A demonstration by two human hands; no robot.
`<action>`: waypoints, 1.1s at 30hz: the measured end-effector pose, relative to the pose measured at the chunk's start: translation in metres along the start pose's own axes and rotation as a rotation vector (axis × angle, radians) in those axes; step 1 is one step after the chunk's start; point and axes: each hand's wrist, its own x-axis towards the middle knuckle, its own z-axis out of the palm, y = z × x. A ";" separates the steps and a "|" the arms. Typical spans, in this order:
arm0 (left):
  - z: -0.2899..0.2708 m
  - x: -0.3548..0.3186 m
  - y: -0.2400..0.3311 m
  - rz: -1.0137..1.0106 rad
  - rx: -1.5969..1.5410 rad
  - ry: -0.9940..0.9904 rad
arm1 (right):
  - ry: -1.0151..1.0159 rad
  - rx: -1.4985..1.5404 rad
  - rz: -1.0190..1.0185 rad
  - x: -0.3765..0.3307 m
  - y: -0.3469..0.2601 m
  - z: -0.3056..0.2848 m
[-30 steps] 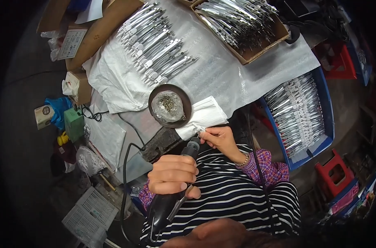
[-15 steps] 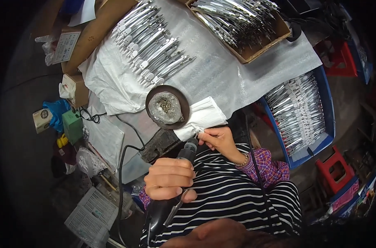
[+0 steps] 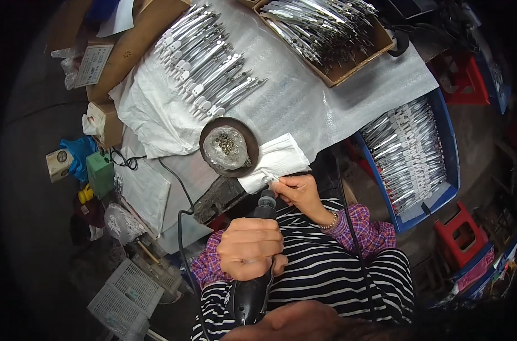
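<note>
My left hand point(image 3: 250, 248) is wrapped round the body of a black corded electric screwdriver point(image 3: 248, 301). The tool's nose points away from me, and its tip meets the fingertips of my right hand point(image 3: 301, 196). There my right thumb and forefinger pinch something small and pale that I cannot make out, at the near edge of a folded white tissue point(image 3: 284, 156). Touching that tissue on its left is a dark round dish point(image 3: 211, 165), holding a clear plastic bag of small metal parts point(image 3: 227, 146).
Slim silver drawing compasses point(image 3: 204, 68) with white heads lie in rows on the sheeted table point(image 3: 304, 108). More fill a cardboard box point(image 3: 358, 71) at the far right and a blue tray point(image 3: 453, 165) on the right. A black cable point(image 3: 180, 227) runs down the left. Red stool point(image 3: 461, 233) stands right.
My left hand and the screwdriver have swung to the right, so the tool stands more upright in view. My right hand keeps its pinch and has shifted only slightly.
</note>
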 end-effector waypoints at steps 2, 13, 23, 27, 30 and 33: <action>-0.002 -0.001 0.001 -0.019 -0.009 -0.035 | 0.005 -0.006 -0.002 0.000 -0.001 0.001; -0.009 -0.009 0.001 0.005 -0.072 0.092 | -0.022 0.023 0.010 -0.001 0.001 0.001; -0.012 -0.008 0.007 0.045 -0.082 0.080 | -0.027 -0.004 0.026 -0.001 -0.003 0.000; -0.012 -0.006 0.001 0.009 -0.075 0.061 | -0.027 0.009 0.043 0.000 -0.002 -0.001; -0.014 -0.008 0.001 -0.006 -0.086 0.065 | -0.029 0.006 0.037 0.000 -0.001 -0.001; -0.016 -0.006 0.003 -0.025 -0.107 0.044 | -0.026 0.033 0.049 0.000 -0.001 -0.001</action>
